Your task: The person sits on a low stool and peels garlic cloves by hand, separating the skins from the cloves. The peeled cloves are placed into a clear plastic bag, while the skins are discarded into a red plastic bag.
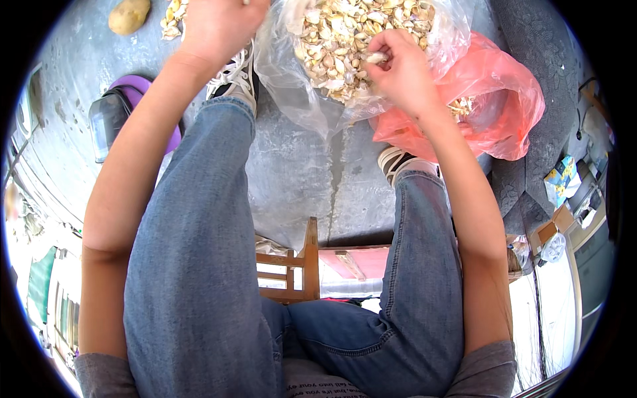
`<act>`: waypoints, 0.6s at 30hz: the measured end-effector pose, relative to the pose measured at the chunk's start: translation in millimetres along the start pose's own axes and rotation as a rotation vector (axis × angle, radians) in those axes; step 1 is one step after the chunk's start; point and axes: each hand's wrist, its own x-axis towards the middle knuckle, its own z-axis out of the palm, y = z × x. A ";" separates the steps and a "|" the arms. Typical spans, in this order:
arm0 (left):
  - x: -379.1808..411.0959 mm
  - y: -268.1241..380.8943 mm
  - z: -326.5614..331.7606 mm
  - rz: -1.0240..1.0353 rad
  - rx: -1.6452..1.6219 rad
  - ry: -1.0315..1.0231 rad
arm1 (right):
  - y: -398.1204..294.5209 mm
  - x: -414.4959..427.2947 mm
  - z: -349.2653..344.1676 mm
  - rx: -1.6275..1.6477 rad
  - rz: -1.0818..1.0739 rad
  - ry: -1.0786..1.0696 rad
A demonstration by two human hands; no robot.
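Note:
A clear plastic bag (pixel 283 84) lies spread at the top middle, filled with many garlic cloves (pixel 338 54). Over its right part my right hand (pixel 400 67) pinches one pale clove (pixel 376 57) between thumb and fingers. My left hand (pixel 224 25) is at the top edge, left of the bag, partly cut off by the frame; a small pale bit shows at its fingertips, too little to name. Just left of that hand lies a small pile of cloves (pixel 171 19). A red plastic bag (pixel 512 109) stands open beside the clear one, with pale peelings or scraps (pixel 462 107) inside.
A potato (pixel 129 16) rests on the grey floor at the upper left. Below it are a purple round object (pixel 130 87) and a clear-and-black object. Shoes stand near the bags. A wooden chair (pixel 311 263) is behind the legs; grey patterned fabric (pixel 537 64) hangs at the right.

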 end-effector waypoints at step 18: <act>2.7 -4.0 15.5 -0.712 -0.913 -0.281 | 1.1 -1.5 -9.1 -0.547 -0.069 0.008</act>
